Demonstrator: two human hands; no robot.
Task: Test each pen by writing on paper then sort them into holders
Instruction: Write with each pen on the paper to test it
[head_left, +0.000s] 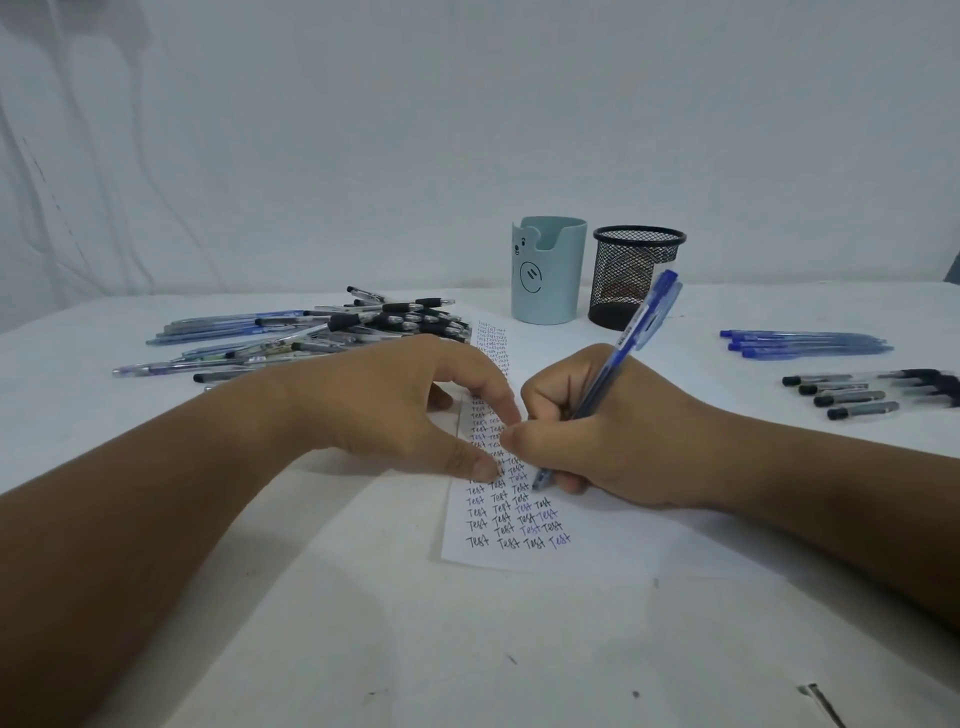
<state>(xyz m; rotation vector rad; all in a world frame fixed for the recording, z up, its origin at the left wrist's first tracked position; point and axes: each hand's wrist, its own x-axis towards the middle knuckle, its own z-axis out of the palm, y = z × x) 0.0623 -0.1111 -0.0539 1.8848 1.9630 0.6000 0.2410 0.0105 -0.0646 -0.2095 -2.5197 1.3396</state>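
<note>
Right hand (597, 431) grips blue pen (618, 358) low on barrel, tip on paper (519, 519); left hand (405, 410) presses paper flat with fingers. Pen judged light, rigid, smooth; hold near tip. Two holders behind paper: teal cup (548, 270), black mesh cup (636, 278). Right of paper: four blue pens (805, 344), four black pens (857, 395). Left pile (322, 332) uncountable.

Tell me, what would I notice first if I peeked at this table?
Probably the right hand gripping a blue pen over the paper covered in rows of "Test". The left hand presses that paper down, and a big pile of pens lies behind it.
</note>
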